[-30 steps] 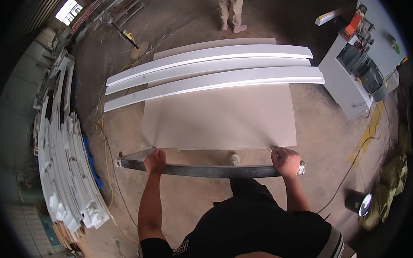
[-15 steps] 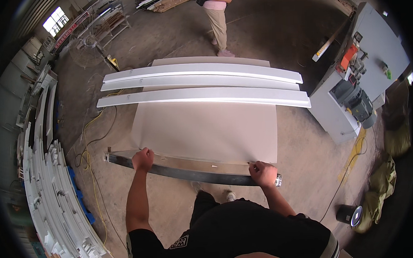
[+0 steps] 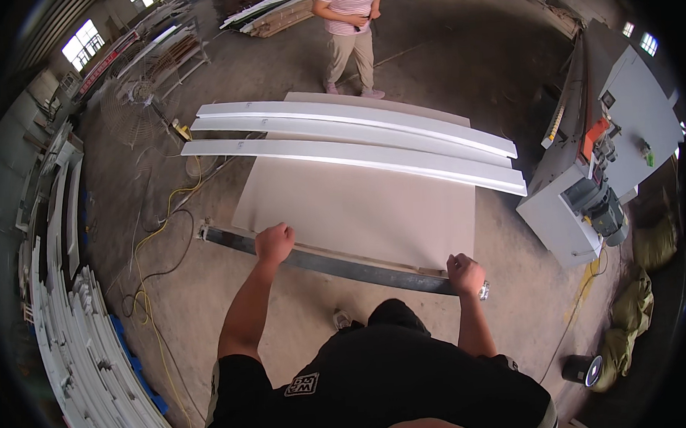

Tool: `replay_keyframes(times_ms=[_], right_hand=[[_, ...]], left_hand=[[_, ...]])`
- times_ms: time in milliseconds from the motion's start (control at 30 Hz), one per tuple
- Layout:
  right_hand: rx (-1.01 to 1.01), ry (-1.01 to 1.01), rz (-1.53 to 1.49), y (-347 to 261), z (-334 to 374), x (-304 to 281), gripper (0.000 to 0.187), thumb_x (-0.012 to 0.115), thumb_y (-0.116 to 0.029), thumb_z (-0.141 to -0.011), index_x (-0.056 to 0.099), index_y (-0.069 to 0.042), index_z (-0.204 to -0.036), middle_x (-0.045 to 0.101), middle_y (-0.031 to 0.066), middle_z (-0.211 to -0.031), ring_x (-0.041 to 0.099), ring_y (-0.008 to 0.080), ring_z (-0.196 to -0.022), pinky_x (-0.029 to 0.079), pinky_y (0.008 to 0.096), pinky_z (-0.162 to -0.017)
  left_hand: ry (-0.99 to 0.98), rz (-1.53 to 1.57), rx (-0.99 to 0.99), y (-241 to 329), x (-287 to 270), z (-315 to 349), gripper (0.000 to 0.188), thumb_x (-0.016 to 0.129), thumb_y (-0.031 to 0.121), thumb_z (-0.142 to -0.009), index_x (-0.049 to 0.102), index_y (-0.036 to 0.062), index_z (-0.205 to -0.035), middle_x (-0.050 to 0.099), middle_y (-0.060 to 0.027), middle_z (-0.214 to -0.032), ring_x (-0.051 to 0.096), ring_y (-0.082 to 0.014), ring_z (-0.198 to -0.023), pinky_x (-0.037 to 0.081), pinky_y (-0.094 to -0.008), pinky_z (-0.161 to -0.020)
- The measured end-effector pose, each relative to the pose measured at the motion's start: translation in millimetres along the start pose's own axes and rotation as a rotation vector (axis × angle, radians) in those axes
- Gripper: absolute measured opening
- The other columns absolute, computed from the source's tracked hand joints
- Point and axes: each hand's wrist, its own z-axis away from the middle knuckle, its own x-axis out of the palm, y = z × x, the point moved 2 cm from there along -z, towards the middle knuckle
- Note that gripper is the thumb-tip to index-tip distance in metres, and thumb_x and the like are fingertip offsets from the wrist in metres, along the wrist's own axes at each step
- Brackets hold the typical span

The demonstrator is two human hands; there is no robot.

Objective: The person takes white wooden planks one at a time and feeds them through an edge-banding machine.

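Observation:
A large pale beige sheet [image 3: 358,202] is stretched out in front of me, its near edge between my two hands. My left hand [image 3: 274,244] is closed on the sheet near its near left corner. Near the right corner my right hand [image 3: 466,274] is closed on it too. Below the hands runs a long dark bar [image 3: 353,270], crossing from left to right close to my body. Several long white strips [image 3: 363,156] lie crosswise over the far part of the sheet. What supports the strips and sheet is mostly hidden.
A person [image 3: 351,38] stands beyond the strips. A grey machine with a motor [image 3: 599,203] stands right, near a black bucket [image 3: 582,370] and sacks [image 3: 627,316]. At left are stacked white strips [image 3: 97,362], a fan [image 3: 135,104] and a yellow cable [image 3: 140,276] on the floor.
My view has shifted and tilted, and my upper body leans further forward. Both hands keep hold of the sheet. The standing person has turned more toward me.

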Motion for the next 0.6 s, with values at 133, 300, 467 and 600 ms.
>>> replay_keyframes(times_ms=[133,300,467,600], right_hand=[[0.07,-0.024,0.0,-27.7,-62.2,24.3,0.029,0.067,-0.035,-0.09,0.067,-0.009,-0.076,0.071,0.0116,-0.075,0.068,0.0366,-0.071,0.054,0.0463,-0.063],[0.14,-0.032,0.003,-58.4,-135.3,52.1,0.029,0.067,-0.035,-0.09,0.068,-0.01,-0.076,0.07,0.0129,-0.074,0.068,0.0368,-0.071,0.054,0.0473,-0.064],[0.099,0.021,0.007,-82.6,-206.7,80.9,0.027,0.069,-0.032,-0.086,0.066,-0.011,-0.07,0.069,0.0075,-0.069,0.067,0.0327,-0.063,0.053,0.0434,-0.058],[0.12,0.0,0.025,-95.7,-264.5,95.9,0.026,0.068,-0.033,-0.087,0.068,-0.011,-0.073,0.071,0.0076,-0.072,0.068,0.0325,-0.065,0.054,0.0437,-0.06]], left_hand=[[-0.021,0.003,0.01,-6.8,12.3,-83.3,0.028,0.058,0.031,-0.092,0.064,0.0093,-0.076,0.068,-0.0157,-0.073,0.066,-0.04,-0.072,0.053,-0.0526,-0.066],[-0.008,0.005,0.084,-13.5,28.8,-181.0,0.028,0.058,0.031,-0.092,0.064,0.0095,-0.076,0.067,-0.0159,-0.072,0.066,-0.0406,-0.071,0.052,-0.0527,-0.064],[-0.026,-0.025,0.08,-21.6,46.3,-273.7,0.026,0.06,0.03,-0.091,0.065,0.0095,-0.077,0.068,-0.0158,-0.073,0.066,-0.0409,-0.072,0.052,-0.0531,-0.063],[-0.022,0.009,0.102,-14.7,61.0,-355.4,0.026,0.061,0.03,-0.091,0.064,0.0092,-0.076,0.067,-0.0157,-0.072,0.066,-0.0411,-0.071,0.052,-0.0529,-0.063]])
